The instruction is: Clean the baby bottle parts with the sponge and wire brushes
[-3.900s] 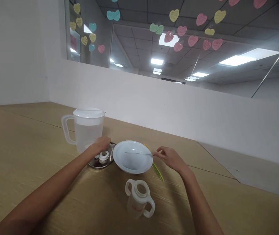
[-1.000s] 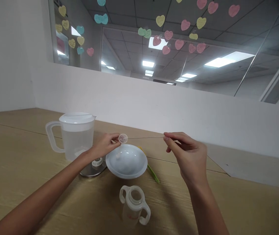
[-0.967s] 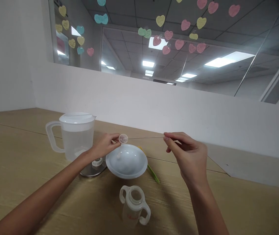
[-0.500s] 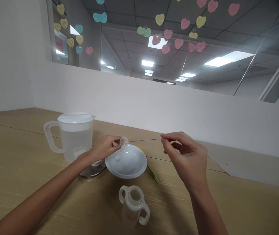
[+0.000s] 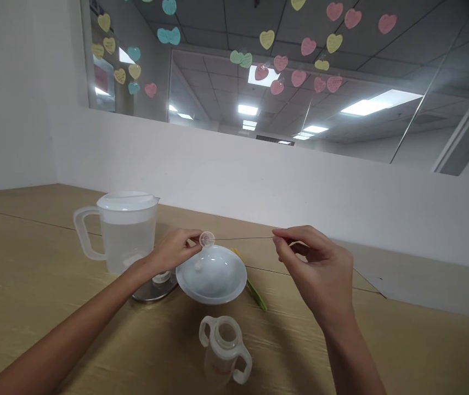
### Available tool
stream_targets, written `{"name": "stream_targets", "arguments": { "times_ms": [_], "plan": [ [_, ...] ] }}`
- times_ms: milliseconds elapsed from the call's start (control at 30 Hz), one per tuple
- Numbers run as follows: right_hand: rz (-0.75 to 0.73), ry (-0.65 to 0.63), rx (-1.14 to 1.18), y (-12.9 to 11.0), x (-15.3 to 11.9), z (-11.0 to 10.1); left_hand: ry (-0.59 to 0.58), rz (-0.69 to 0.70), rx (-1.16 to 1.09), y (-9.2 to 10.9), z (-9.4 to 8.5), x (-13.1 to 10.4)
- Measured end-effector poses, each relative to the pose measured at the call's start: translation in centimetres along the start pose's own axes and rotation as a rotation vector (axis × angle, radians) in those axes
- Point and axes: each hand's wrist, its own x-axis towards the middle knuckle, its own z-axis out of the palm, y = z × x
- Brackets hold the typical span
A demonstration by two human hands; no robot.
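My left hand [image 5: 178,248] pinches a small, clear, round piece [image 5: 207,239], maybe a bottle nipple, above the rim of a white bowl [image 5: 215,280]. From that piece a thin, dark, wire-like strand [image 5: 242,238] runs almost level to my right hand [image 5: 316,269]. Thumb and forefinger of the right hand are closed on its end. Whether the strand passes into or through the round piece is too small to tell. A two-handled baby bottle [image 5: 226,351] stands with its mouth open below the bowl. Something small and pale [image 5: 198,265] shows in the bowl.
A lidded water pitcher [image 5: 129,230] stands on the left, behind my left forearm. Beside the bowl are a round metal plate [image 5: 152,292] with a small white item [image 5: 161,277], and a green-and-yellow stick [image 5: 256,293]. A white wall [image 5: 259,181] rises behind the table.
My right hand has shifted slightly right, and the strand looks straighter. The left hand keeps its pinch. The view has tipped up slightly.
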Motion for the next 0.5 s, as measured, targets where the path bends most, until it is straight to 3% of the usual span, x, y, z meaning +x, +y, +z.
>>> {"name": "stream_targets", "arguments": {
  "times_ms": [333,500],
  "plan": [
    [-0.022,-0.017,-0.022,0.01,-0.02,-0.04,-0.009,-0.001,0.011,0.17,-0.14,-0.08],
    [0.048,-0.035,0.11,-0.32,-0.11,0.62,-0.011,0.018,0.047,0.64,0.15,-0.11]
  ]
}}
